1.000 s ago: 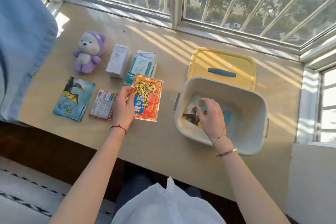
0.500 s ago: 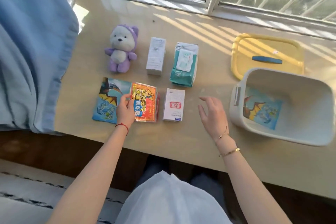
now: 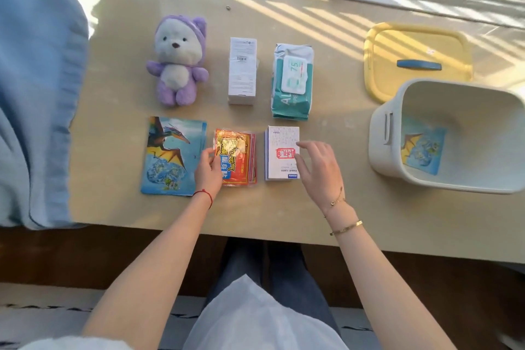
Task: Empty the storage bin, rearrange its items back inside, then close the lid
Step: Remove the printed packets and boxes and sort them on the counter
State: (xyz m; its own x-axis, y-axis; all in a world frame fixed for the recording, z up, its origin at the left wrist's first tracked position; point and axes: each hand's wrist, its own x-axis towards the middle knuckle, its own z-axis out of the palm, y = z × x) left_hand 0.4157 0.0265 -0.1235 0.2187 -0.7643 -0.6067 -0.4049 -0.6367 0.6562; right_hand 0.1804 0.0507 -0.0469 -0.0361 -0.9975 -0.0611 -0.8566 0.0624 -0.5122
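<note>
Seen from above, two hands work among items laid out on a counter (image 3: 284, 216), the open storage bin (image 3: 389, 156) well off to the right.
Left hand (image 3: 208, 172) pinches the orange packet (image 3: 235, 156); right hand (image 3: 319, 167), fingers spread, touches the white box (image 3: 281, 148), whose long axis points away from the person, and is nearer the bin.

— Did you catch that? Her right hand (image 3: 319, 169) came out of the bin (image 3: 382, 148) and swung to nine o'clock, fingers landing on the small white box (image 3: 279, 148).

— And the left hand (image 3: 208, 172)?

— It laid the orange packet (image 3: 234, 160) onto the stack beside the dinosaur cards (image 3: 170, 156).
</note>
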